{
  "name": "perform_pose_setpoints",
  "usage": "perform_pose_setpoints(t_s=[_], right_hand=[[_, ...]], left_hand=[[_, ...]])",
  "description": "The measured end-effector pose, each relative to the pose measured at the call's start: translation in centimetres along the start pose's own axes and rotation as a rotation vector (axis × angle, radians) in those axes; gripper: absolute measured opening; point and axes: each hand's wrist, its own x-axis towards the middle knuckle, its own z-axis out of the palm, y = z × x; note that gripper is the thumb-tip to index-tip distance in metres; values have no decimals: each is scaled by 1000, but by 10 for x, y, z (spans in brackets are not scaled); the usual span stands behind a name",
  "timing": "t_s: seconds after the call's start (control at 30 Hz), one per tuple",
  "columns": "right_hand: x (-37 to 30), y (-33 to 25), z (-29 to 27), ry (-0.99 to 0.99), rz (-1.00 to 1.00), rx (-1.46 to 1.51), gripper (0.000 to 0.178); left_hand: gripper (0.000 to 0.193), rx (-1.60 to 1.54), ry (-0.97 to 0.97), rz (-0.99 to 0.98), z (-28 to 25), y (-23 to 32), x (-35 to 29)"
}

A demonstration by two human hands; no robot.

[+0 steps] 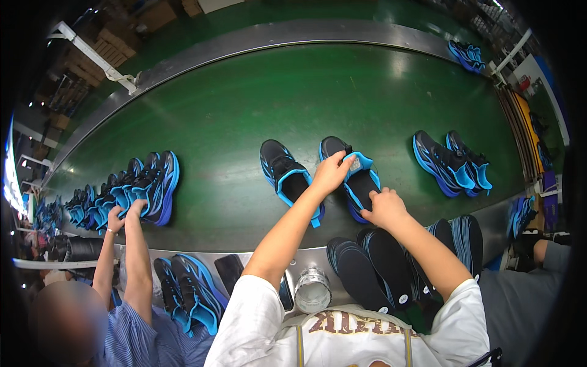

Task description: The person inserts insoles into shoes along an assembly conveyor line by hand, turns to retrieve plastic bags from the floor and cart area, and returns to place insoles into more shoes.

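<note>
A black and blue sneaker [363, 181] lies on the green conveyor belt in front of me, toe pointing away. My left hand [331, 174] pinches its blue-lined tongue and pulls it up, so the dark inside shows. My right hand [386, 208] is closed on the heel collar of the same sneaker, thumb and fingers at its rim. Just left of it lies a matching sneaker [282, 164], untouched, its opening toward me.
Two more sneakers [449, 162] stand to the right on the belt [232, 104]. Stacked black insoles [385, 263] lie near my right forearm, with a clear jar [312, 289] and a phone [229, 269] nearby. At left, a co-worker's hands [125, 215] touch a row of sneakers.
</note>
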Motion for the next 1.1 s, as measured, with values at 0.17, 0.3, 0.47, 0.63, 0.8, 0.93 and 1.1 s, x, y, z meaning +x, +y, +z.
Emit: perform_pose_setpoints(t_s=[0.17, 0.3, 0.47, 0.63, 0.8, 0.93, 1.1], right_hand=[[8, 13, 4, -234, -117, 51, 18], [19, 7, 30, -85, -172, -25, 15], [39, 18, 58, -36, -135, -102, 17], [44, 15, 49, -165, -190, -110, 18], [38, 19, 45, -134, -256, -78, 20], [43, 21, 56, -91, -271, -93, 19], [49, 20, 63, -347, -294, -279, 26]], left_hand=[[34, -196, 2, -42, 3, -10, 2], [34, -224, 7, 10, 8, -17, 4], [28, -232, 3, -8, 15, -11, 2], [28, -275, 16, -19, 11, -12, -4], [26, -265, 20, -22, 10, -10, -6], [23, -281, 25, 4, 11, -8, -6], [23, -256, 9, 5, 9, -8, -8]])
